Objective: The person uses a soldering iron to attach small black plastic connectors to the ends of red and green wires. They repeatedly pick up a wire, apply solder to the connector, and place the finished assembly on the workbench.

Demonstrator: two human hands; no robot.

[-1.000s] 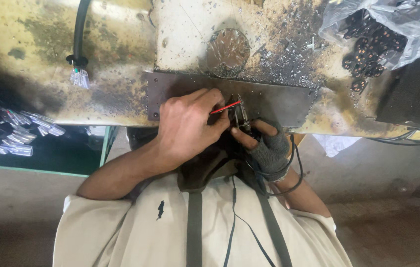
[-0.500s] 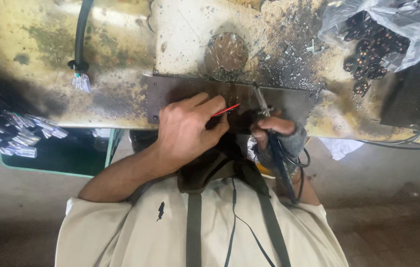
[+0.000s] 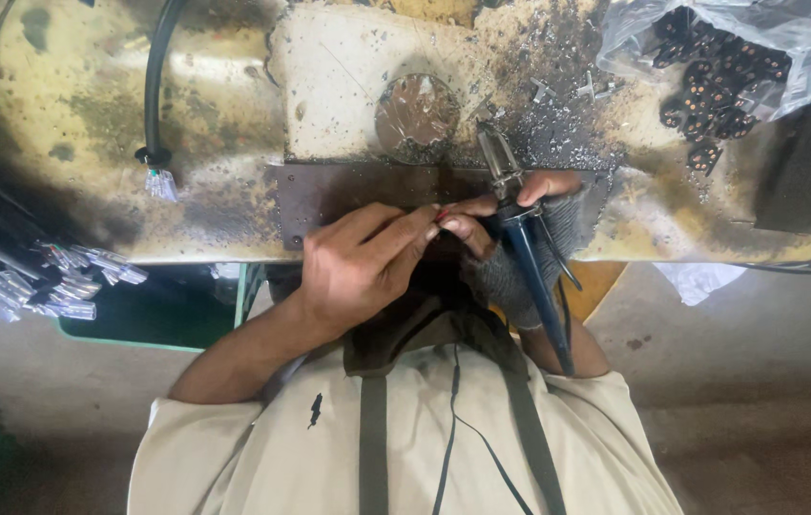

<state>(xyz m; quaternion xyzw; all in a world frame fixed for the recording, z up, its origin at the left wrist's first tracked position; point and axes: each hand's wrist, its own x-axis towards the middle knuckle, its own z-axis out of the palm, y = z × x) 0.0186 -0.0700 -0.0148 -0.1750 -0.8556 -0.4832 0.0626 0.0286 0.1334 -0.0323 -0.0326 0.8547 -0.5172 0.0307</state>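
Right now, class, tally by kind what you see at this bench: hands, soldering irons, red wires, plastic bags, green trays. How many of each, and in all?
Hands: 2, bare left hand and gloved right hand
Soldering iron: 1, in the right hand
Red wire: 1, pinched by the left hand
Plastic bag of dark parts: 1
Green tray: 1
Total: 6

Two hands (image 3: 367,267) — one soldering iron (image 3: 520,238), one plastic bag (image 3: 806,38).

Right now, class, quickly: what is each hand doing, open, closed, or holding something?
Left hand: closed, pinching a thin red wire at the fingertips.
Right hand: gloved, closed around a soldering iron.
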